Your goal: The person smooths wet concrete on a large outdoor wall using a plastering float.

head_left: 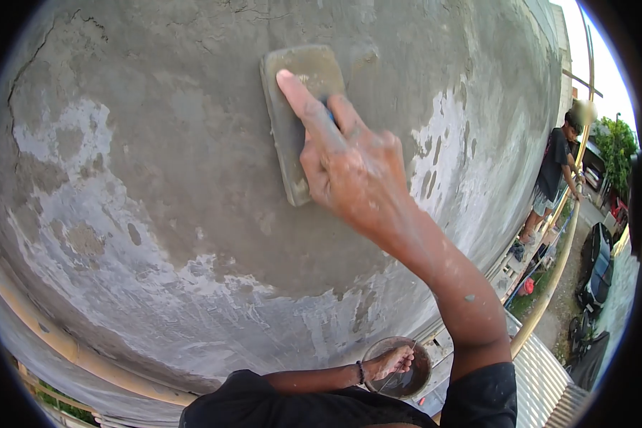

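My right hand (357, 167) is closed around the handle of a plastering float (303, 64), with a bit of blue showing between the fingers. The index finger lies stretched along the float's back. Its flat face is against the wall (192, 157), which has damp grey plaster over paler, whitish patches. Down by my body, my left hand (392, 362) is closed on the thin wire handle of a round bucket (422, 371). Dark, wet-looking contents show inside the bucket, partly hidden by the hand.
A bamboo pole (71, 349) runs across the lower left, and another pole (549, 292) slopes along the right. A person (553, 164) stands farther along the scaffold. Corrugated roofing (542, 371) lies below right, near a parked vehicle (598, 267). A crack (18, 85) marks the wall's upper left.
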